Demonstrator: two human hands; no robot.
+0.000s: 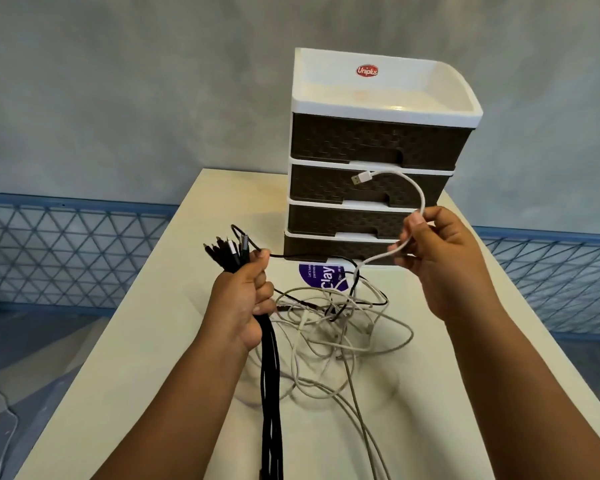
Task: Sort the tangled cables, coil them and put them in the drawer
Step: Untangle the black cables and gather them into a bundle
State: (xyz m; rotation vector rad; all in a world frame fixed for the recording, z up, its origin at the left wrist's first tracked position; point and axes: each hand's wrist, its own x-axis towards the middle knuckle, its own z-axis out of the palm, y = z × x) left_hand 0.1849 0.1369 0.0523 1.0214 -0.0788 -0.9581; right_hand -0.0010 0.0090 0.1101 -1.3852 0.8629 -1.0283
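Off to the left, behind the worktop (pixel 125 393), a blue lattice railing (pixel 66 251) runs along the foot of a grey wall.

The left hand (pixel 245 303) is clenched in a fist round a bundle of black cables (pixel 271 382). Their plug ends (pixel 227 251) fan out above the fist, pointing up and to the left, while the long runs hang straight down below it and off the near edge of the view. One thin black lead (pixel 312 256) loops out of the top of the fist and trails right into the heap.

Between the two hands, a tangle of white cables (pixel 329 337) lies on the worktop, with that black lead threaded through it. Some white strands trail toward the near edge. Just behind the tangle a purple sticker (pixel 321 275) shows on the worktop.

At the back stands a drawer unit (pixel 378 140) with a white top tray and four dark woven-pattern drawers, all closed.

The right hand (pixel 437 258) is raised in front of the lower drawers, thumb and fingers pinching a white USB cable (pixel 407 183). The cable arches up over the hand, its plug pointing left in front of the second drawer, and its other run drops into the tangle.
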